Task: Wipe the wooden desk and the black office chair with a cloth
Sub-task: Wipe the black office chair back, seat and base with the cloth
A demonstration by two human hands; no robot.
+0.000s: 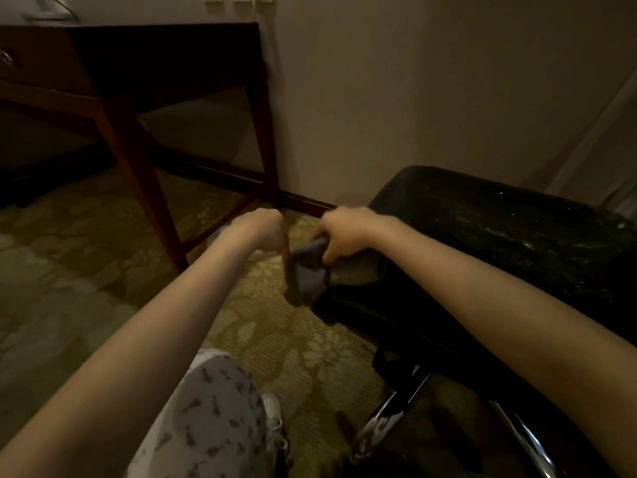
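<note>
My right hand [344, 232] is gripping a crumpled grey-blue cloth [306, 276] just right of the frame's centre, fingers curled down round its upper folds. The cloth is hanging over the near left corner of the black office chair [499, 232], partly lying on the padded seat and partly drooping off the edge toward the floor. The seat is filling the right middle of the frame, its dark surface speckled with pale flecks.

My left hand [262, 231] is sitting just left of the cloth, curled into a fist, with its fingers meeting the cloth's upper left corner. It is blurred, and I cannot tell whether it is pinching that corner or only touching it. Both my bare forearms are reaching in from the bottom corners of the frame.

The dark brown wooden desk [138, 67] is standing in the upper left against a plain beige wall [379, 81], its slim legs and cross rails coming down to a patterned yellow-green carpet [103, 257]. It is standing well apart from the chair. A shiny chrome chair base [389, 420] is showing at the lower right under the seat. At the bottom centre my knee in pale printed trousers [206, 408] is bending forward, with a white shoe [273, 417] just beside it.
</note>
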